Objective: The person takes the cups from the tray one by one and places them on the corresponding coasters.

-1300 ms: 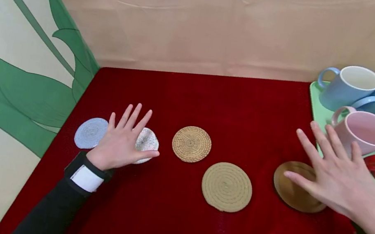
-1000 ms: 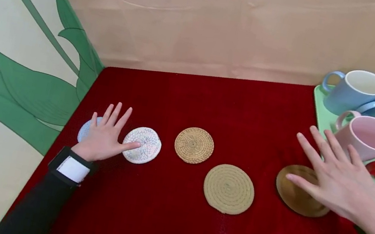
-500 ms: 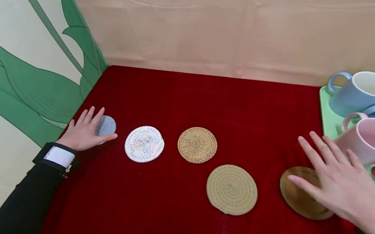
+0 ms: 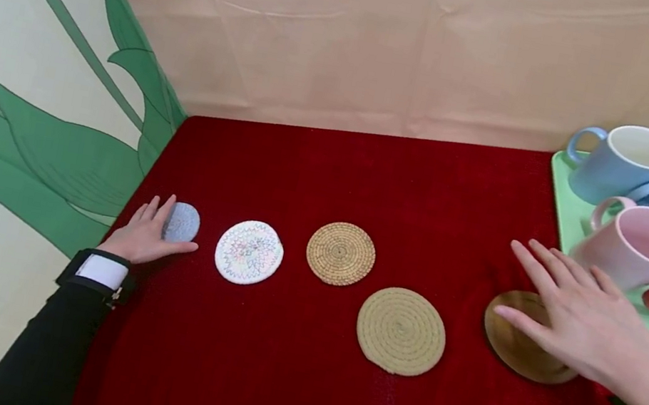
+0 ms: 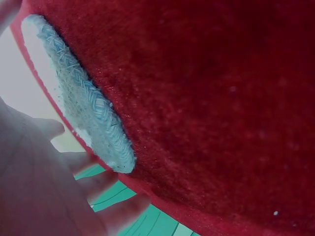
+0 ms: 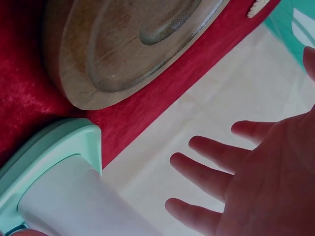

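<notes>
At the table's left edge my left hand [image 4: 142,237] overlaps the left side of a small light blue woven coaster [image 4: 185,223], fingers along its far side and thumb stretched out below it. The left wrist view shows that blue coaster [image 5: 93,98] edge-on, with the palm apart from it and no fingers curled. My right hand [image 4: 587,318] is spread over a round brown wooden coaster [image 4: 512,337], hiding part of it. Grooves show on the wooden coaster [image 6: 118,54] in the right wrist view, and the right fingers stand clear of it, holding nothing.
A white patterned coaster [image 4: 249,253], a woven straw coaster [image 4: 341,253] and a larger beige coiled coaster [image 4: 401,332] lie on the red velvet cloth [image 4: 267,381]. On a green tray [image 4: 568,198] at right stand several mugs, the pink mug [image 4: 643,244] nearest my right hand.
My left hand has moved left, from over the white coaster to beside the blue one. My right hand stays over the wooden coaster, a little lower. The view has shifted slightly.
</notes>
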The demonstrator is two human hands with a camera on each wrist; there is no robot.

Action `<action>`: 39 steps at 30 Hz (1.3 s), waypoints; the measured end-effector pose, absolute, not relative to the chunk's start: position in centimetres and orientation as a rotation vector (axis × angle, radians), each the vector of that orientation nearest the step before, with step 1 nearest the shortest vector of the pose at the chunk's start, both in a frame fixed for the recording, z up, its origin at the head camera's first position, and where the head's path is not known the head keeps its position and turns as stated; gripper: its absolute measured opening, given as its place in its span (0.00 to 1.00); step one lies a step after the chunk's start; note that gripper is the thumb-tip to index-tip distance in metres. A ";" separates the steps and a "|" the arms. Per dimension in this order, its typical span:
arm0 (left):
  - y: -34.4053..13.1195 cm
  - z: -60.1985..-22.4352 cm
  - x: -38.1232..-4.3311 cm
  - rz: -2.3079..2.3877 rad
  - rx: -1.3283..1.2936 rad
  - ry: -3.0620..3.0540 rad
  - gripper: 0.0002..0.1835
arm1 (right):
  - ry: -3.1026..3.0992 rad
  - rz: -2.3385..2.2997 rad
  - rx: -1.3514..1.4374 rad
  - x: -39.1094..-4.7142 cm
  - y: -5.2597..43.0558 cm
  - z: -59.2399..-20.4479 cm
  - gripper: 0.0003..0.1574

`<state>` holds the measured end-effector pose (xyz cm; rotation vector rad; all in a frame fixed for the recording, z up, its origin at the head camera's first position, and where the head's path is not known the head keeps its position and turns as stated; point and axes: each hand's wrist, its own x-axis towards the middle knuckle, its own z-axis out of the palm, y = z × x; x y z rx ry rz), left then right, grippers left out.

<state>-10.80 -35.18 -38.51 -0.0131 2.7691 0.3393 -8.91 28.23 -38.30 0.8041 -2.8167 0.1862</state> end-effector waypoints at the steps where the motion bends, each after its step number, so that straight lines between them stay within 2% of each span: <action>1: -35.2 -38.5 -10.8 0.341 -0.016 2.765 0.62 | -2.818 0.184 0.805 -8.9 28.2 -38.3 0.59; 23: -34.8 -37.9 -11.6 0.260 0.019 2.808 0.59 | -2.833 0.206 0.783 -8.6 28.4 -38.3 0.58; 39: -34.9 -37.6 -12.3 0.261 0.026 2.819 0.54 | -2.867 0.171 0.804 -8.8 28.1 -38.2 0.57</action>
